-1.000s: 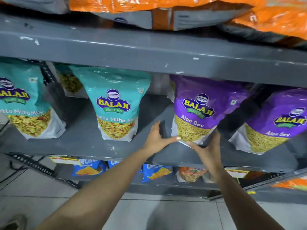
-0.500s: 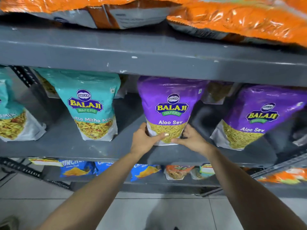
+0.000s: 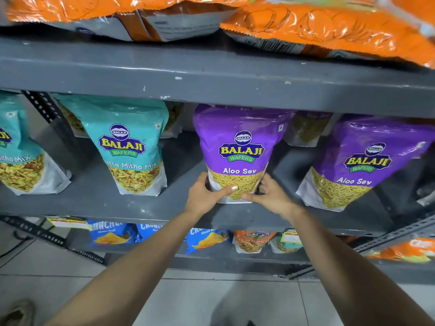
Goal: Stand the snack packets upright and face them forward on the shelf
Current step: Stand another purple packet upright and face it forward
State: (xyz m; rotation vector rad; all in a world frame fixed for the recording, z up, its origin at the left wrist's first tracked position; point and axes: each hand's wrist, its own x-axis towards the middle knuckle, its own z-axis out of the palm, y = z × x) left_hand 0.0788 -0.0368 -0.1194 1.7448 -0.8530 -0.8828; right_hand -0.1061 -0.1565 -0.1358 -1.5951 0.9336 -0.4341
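A purple Aloo Sev packet [image 3: 240, 147] stands upright on the grey middle shelf [image 3: 98, 203], label facing me. My left hand [image 3: 207, 196] grips its lower left corner, thumb across the front. My right hand [image 3: 270, 196] grips its lower right corner. A second purple Aloo Sev packet [image 3: 362, 165] leans to the right beside it. Two teal Khatta Mitha Mix packets [image 3: 127, 147] [image 3: 16, 156] stand to the left, facing forward. More packets sit behind in the shadow.
Orange packets [image 3: 329, 27] lie flat on the upper shelf, overhanging its edge. The lower shelf holds blue chip packets [image 3: 110, 234] and other small packets. A perforated metal upright [image 3: 40, 107] stands at the left. Tiled floor lies below.
The purple packet went from tilted to upright and front-facing. Both hands closed on its bottom corners. The view shifted right, so the shelf contents slid left.
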